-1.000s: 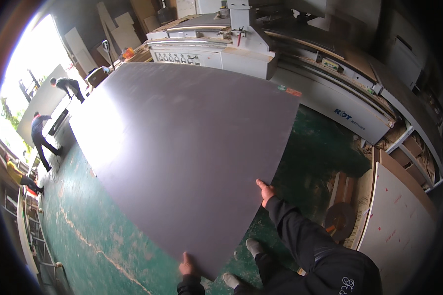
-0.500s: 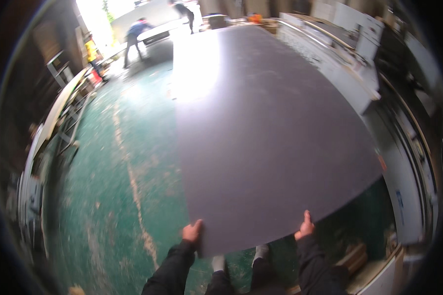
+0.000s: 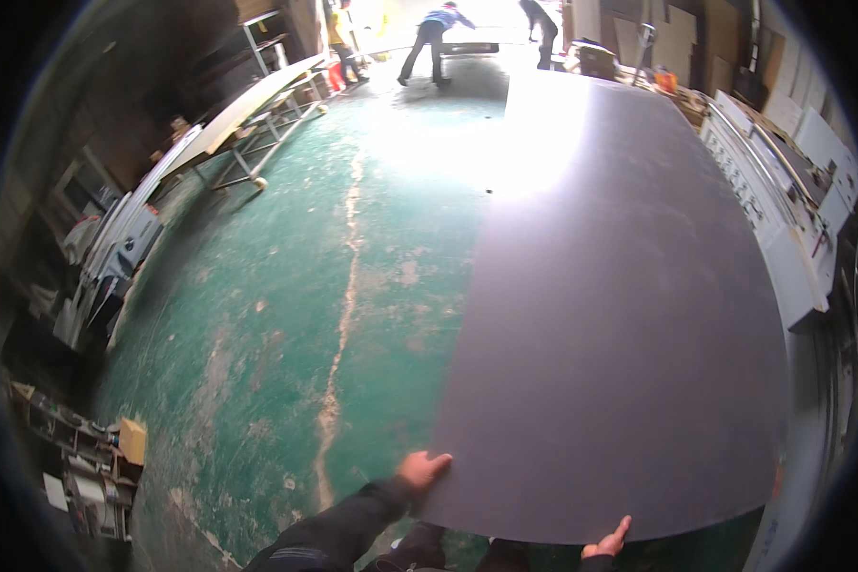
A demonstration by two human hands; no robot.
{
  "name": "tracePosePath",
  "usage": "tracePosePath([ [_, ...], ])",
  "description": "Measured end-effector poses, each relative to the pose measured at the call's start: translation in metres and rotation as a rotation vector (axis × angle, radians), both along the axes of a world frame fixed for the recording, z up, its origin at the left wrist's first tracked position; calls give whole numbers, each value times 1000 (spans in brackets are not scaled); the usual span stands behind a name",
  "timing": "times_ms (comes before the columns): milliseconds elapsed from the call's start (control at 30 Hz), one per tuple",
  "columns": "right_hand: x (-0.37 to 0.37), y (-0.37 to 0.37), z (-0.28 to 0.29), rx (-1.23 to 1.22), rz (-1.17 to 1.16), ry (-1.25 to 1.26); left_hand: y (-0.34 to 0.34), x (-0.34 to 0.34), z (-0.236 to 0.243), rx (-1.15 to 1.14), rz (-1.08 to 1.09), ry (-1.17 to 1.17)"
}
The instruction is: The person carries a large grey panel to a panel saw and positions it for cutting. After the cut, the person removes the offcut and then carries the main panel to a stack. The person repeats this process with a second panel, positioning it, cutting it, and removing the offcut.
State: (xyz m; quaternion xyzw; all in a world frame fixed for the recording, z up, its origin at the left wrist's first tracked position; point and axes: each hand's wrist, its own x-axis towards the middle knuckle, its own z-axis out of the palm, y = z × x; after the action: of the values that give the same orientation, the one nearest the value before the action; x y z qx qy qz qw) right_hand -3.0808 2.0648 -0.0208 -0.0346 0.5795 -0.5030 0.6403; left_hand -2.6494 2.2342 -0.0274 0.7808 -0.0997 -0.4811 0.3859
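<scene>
Gripping a wide grey-brown panel at its near end with both bare hands; seen spread across the right half of the frame, from near the lower edge up to a bright patch of glare right of the upper centre; clamped by the left hand on the left edge, close above the near left corner, at the lower centre of the frame; clamped by the right hand on the near edge, at the bottom of the frame right of centre, with the thumb over the top face; cannot tell the exact placing of the fingers hidden beneath; showing, left of the panel, a worn green floor with a pale jagged line down it; showing a sloping board on a metal rack at upper left, and a pale machine beside the panel at upper right; including, along the top, a person in yellow left of centre, a person in blue bent forward near the centre, and a person in dark clothes just beyond the panel's far end.
</scene>
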Motion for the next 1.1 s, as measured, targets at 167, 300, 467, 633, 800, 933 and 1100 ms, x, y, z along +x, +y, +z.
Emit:
tracePosePath([
  [167, 4, 16, 16, 109, 127, 21, 8, 1, 27, -126, 70, 79],
  [300, 0, 32, 6, 184, 174, -60, 15, 8, 52, -51, 35, -77],
  [467, 0, 53, -12, 77, 232, -224, 22, 24, 50, 57, -31, -157],
  [633, 3, 67, -21, 138, 183, 45, 36, 36, 17, -42, -202, -398],
  [800, 3, 80, -23, 13, 231, -128, 42, 33, 10, -125, -35, -290],
  [933, 4, 78, -24, 264, 200, -114, 27, 13, 45, 152, -88, -397],
  [1100, -29, 73, -5, 263, 393, -115, 10, -46, 86, 465, -13, -805],
])
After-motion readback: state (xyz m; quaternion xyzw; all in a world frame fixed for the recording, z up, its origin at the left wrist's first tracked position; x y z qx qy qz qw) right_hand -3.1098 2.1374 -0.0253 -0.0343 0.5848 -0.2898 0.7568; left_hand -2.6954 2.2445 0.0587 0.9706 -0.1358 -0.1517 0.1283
